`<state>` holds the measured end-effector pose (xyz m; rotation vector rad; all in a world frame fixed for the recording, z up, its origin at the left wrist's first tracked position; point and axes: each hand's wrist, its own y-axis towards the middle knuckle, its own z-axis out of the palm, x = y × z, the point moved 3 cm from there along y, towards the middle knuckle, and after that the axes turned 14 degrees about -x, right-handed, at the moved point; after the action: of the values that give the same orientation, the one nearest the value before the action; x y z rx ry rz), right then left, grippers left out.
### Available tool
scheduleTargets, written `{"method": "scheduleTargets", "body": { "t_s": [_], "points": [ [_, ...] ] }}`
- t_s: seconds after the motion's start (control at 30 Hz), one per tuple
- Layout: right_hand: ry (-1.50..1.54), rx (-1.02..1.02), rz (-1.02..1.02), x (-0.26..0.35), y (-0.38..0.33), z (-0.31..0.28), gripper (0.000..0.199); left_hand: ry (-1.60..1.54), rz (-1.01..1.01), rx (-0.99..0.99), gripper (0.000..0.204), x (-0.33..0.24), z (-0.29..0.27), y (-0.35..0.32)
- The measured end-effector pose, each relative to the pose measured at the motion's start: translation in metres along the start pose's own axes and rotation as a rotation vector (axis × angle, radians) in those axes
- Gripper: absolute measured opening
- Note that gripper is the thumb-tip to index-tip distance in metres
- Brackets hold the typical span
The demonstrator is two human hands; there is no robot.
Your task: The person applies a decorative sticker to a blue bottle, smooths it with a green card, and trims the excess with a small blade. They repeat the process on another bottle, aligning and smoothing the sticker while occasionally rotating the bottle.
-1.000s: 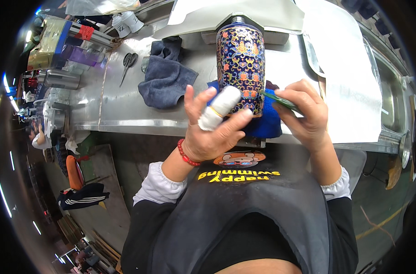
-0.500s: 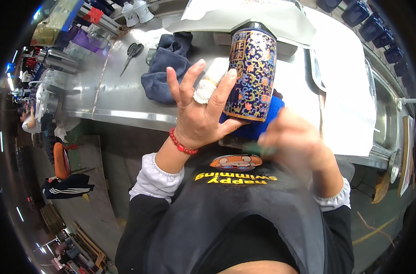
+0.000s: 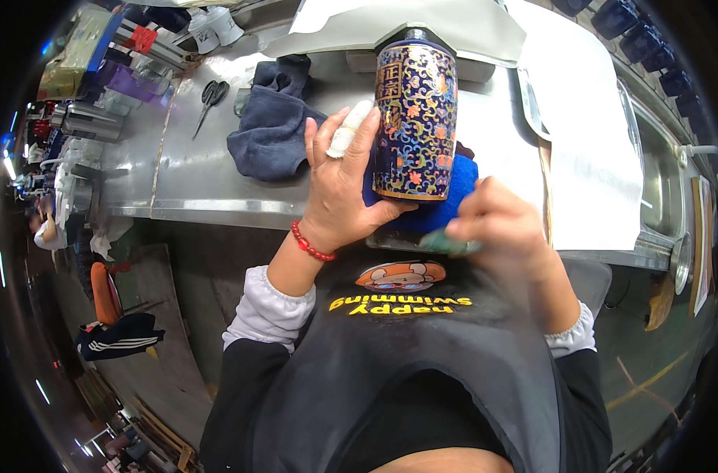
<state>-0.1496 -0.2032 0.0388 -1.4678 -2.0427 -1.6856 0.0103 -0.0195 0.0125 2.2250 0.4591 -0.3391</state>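
Observation:
A dark blue bottle (image 3: 416, 126) with a dense gold, orange and pale blue floral pattern and a dark angular shoulder lies on a bright blue cloth (image 3: 463, 183). My left hand (image 3: 339, 169) grips its near left side, thumb at the base and fingers along the wall. White wrapping (image 3: 348, 132) covers one finger of that hand. Just right of the bottle's base, my right hand (image 3: 501, 225) is closed on a small green pad (image 3: 450, 243), blurred by motion. The pad hangs a little apart from the bottle, and its exact kind is unclear.
Left of the bottle a dark grey-blue cloth (image 3: 270, 130) lies crumpled on the steel table (image 3: 193, 177), with black-handled scissors (image 3: 210, 102) beyond it. White paper (image 3: 587, 158) covers the right side, beside a steel sink (image 3: 662, 177). Dark blue vessels stand at the far right.
The bottle and my left hand appear slightly farther left and up in the picture, as does the whole table. The green pad in my right hand shows more plainly.

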Motion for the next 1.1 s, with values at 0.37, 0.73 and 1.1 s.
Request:
{"method": "scheduleTargets", "body": {
  "t_s": [0.37, 0.73, 1.1],
  "points": [
    [-0.057, -0.259, 0.202, -0.009, -0.024, -0.018, 0.032, 0.021, 0.099, -0.069, 0.101, -0.019, -0.01, 0.01],
    [-0.329, -0.217, -0.201, 0.001, -0.009, -0.011, 0.043, 0.016, -0.034, 0.037, 0.103, -0.008, 0.003, -0.006],
    [-0.485, -0.139, -0.265, 0.017, 0.006, -0.004, 0.028, 0.0, -0.054, 0.028, 0.106, -0.005, 0.007, -0.011]
  ]
}}
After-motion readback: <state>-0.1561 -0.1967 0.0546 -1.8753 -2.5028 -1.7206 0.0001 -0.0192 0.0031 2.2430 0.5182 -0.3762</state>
